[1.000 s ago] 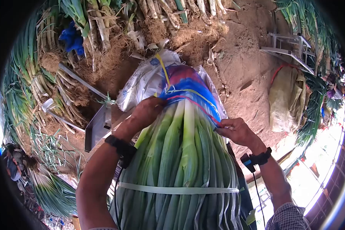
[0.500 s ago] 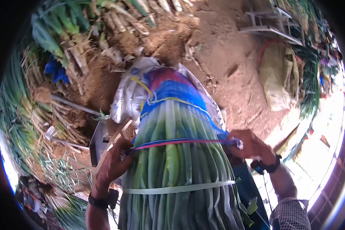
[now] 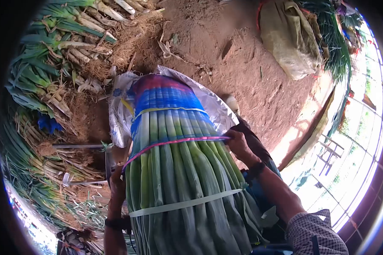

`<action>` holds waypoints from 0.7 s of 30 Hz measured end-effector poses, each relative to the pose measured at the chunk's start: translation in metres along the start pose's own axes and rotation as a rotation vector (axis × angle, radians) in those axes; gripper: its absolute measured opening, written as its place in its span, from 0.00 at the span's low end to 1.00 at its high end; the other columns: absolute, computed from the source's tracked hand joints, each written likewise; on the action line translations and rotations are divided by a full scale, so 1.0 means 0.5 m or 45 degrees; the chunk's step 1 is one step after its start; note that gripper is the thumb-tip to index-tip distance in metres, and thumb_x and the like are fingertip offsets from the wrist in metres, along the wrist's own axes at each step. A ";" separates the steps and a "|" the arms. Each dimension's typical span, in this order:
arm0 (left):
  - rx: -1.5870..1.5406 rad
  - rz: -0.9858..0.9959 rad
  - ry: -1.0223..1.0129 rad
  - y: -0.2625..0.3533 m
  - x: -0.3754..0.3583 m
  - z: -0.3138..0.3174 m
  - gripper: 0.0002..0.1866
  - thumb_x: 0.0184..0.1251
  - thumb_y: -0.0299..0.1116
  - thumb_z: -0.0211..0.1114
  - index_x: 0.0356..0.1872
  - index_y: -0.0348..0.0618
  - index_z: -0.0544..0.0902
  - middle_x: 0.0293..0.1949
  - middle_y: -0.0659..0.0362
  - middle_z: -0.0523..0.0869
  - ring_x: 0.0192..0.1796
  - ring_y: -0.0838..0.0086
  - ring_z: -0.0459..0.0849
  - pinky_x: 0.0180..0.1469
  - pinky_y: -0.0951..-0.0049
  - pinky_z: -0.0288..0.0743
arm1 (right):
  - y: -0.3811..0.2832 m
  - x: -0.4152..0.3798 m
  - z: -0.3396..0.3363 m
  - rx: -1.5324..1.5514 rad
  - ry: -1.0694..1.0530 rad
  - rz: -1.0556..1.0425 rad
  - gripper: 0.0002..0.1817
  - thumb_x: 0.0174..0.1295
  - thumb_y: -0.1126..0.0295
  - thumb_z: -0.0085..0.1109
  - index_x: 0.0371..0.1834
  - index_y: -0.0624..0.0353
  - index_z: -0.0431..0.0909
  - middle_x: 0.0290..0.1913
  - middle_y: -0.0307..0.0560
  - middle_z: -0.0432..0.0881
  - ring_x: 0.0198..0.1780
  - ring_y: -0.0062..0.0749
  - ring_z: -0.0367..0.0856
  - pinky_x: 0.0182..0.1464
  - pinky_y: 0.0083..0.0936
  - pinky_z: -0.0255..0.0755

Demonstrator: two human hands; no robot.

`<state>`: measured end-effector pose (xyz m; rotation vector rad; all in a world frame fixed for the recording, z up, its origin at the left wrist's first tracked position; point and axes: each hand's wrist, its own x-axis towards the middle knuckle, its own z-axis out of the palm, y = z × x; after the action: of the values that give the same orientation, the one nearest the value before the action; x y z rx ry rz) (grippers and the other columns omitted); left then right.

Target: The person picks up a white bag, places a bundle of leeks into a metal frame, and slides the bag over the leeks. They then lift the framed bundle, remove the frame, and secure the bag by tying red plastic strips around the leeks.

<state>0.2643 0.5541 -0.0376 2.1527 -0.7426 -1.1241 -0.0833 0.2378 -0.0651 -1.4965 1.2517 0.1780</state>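
The right hand (image 3: 239, 146) is closed on the pink rim (image 3: 178, 140) of the blue bag (image 3: 170, 98), I can't tell the left hand's (image 3: 117, 182) grip, and the rim has come nearer over the middle leeks (image 3: 187, 170), covering more.

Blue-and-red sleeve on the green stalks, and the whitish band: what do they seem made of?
Blue-and-red translucent sleeve: probably thin plastic mesh or film; long green stalks show through. Flat whitish band: likely smooth plastic tape, uniform width.

Brown dirt floor (image 3: 261, 102), glaring daylight (image 3: 308, 189), apparently wire-mesh wall (image 3: 353, 138) at right
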 end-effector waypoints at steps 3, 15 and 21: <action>0.033 0.075 -0.011 0.002 -0.023 -0.013 0.07 0.65 0.29 0.61 0.40 0.37 0.79 0.27 0.49 0.80 0.29 0.60 0.78 0.36 0.64 0.73 | 0.010 -0.191 -0.075 -0.140 -0.276 -0.060 0.02 0.56 0.76 0.62 0.31 0.63 0.81 0.22 0.56 0.78 0.26 0.25 0.78 0.28 0.32 0.70; -0.760 -0.394 -0.039 0.174 0.001 -0.077 0.07 0.58 0.21 0.67 0.39 0.39 0.82 0.31 0.63 0.83 0.36 0.82 0.80 0.40 0.79 0.74 | -0.170 -0.175 -0.128 0.137 -0.030 -0.383 0.10 0.64 0.73 0.53 0.43 0.67 0.80 0.39 0.43 0.83 0.39 0.25 0.79 0.39 0.25 0.74; -0.323 -0.283 0.012 0.232 -0.108 -0.108 0.09 0.56 0.17 0.67 0.38 0.37 0.81 0.29 0.62 0.83 0.33 0.81 0.80 0.37 0.79 0.75 | -0.159 -0.288 -0.199 0.434 -0.614 -0.202 0.13 0.55 0.72 0.55 0.42 0.67 0.79 0.33 0.45 0.77 0.34 0.25 0.72 0.38 0.26 0.66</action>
<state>0.2603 0.5278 0.0987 2.0562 -0.3392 -1.2469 -0.1338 0.2296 0.1199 -1.1605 0.7302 0.1952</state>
